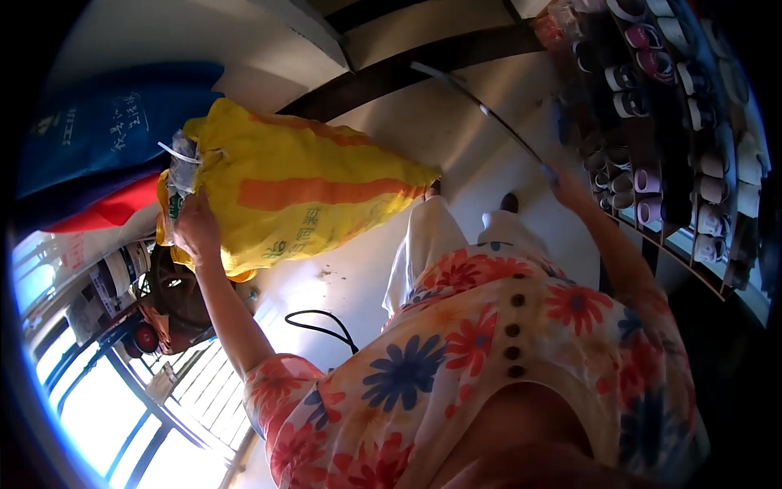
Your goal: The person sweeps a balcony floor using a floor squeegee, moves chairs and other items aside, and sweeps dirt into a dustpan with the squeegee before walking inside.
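Observation:
My left hand (195, 226) is closed around the gathered mouth of a large yellow woven sack (342, 159) with orange stripes and printed characters. Some clear crinkled plastic (184, 151) and a white strip poke out of the sack's mouth above my fingers. The sack hangs at a slant, its far end tapering down near my foot. On the other side, my right hand (562, 183) grips the near end of a long thin stick (509, 126). Its far part is paler and reaches over the floor; the stick's exact kind is unclear.
A tall shoe rack (692, 259) with several pairs of shoes stands at right. Blue (98, 122) and red bags (110, 204) sit at left. Below them are a cart-like object with a wheel (145, 337) and a barred window (199, 391). A black cord loop (314, 312) shows near my shirt.

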